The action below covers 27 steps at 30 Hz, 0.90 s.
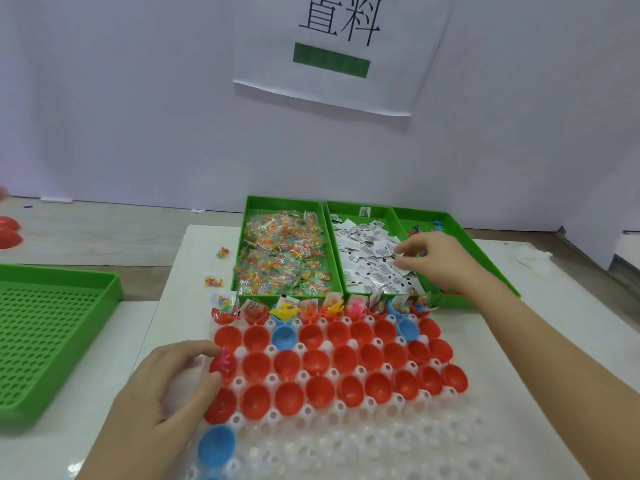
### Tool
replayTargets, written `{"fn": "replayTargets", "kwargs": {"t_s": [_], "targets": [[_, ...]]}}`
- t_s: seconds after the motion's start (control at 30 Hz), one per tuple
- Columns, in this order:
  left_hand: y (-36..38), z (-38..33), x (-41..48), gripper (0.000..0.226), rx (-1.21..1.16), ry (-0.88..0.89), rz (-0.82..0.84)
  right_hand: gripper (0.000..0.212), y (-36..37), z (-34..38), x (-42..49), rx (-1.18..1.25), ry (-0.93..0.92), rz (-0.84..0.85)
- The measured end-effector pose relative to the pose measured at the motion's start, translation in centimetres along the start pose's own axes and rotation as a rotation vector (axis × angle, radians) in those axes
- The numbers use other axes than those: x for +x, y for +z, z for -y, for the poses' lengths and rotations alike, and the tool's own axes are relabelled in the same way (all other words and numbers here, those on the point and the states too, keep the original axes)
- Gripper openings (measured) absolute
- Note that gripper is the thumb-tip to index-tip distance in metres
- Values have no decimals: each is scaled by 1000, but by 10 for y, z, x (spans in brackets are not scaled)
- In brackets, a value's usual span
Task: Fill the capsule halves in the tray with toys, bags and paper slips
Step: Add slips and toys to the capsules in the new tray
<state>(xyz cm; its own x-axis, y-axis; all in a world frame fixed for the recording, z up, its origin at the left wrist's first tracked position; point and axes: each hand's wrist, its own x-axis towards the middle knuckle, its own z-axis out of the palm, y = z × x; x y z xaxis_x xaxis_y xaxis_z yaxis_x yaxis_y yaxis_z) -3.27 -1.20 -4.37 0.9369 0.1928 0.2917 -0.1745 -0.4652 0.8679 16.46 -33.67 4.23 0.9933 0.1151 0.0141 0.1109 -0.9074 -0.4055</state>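
A clear plastic tray (pixel 363 441) holds rows of red capsule halves (pixel 320 362) and a few blue ones (pixel 284 337). The far row (pixel 322 308) is filled with toys, bags and slips. My left hand (pixel 173 382) pinches a pink toy (pixel 225 359) over a red half at the tray's left edge. My right hand (pixel 433 258) reaches into the green bin of paper slips (pixel 370 258) and pinches a slip (pixel 400 256). Left of it, a green bin holds bags of coloured beads (pixel 282 258). Right of it, a green bin of toys (pixel 446 233) is mostly hidden by my right hand.
An empty green perforated tray (pixel 52 334) sits at the left. Two loose bead bags (pixel 214 281) lie on the white board beside the bins. Red capsule halves (pixel 8 232) lie at the far left edge. A white wall with a paper sign (pixel 339 53) stands behind.
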Motion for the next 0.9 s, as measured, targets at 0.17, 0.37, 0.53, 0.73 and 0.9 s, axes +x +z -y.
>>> {"fn": "replayTargets", "kwargs": {"t_s": [0.17,0.37,0.53,0.73,0.9], "targets": [[4,3,1,28,24,16,-11,27,20,3,9,-188,-19,184],[3,2,-1,27,5,-39,9,10,21,2,5,20,-40,104],[3,3,-1,26,2,-49,16,14,6,2,0,256,-39,4],[3,1,-1,27,4,-54,5,9,-5,53,-40,480,-248,-140],[3,3,-3,25,-12,-64,19,10,30,114,-87,446,-469,135]]}}
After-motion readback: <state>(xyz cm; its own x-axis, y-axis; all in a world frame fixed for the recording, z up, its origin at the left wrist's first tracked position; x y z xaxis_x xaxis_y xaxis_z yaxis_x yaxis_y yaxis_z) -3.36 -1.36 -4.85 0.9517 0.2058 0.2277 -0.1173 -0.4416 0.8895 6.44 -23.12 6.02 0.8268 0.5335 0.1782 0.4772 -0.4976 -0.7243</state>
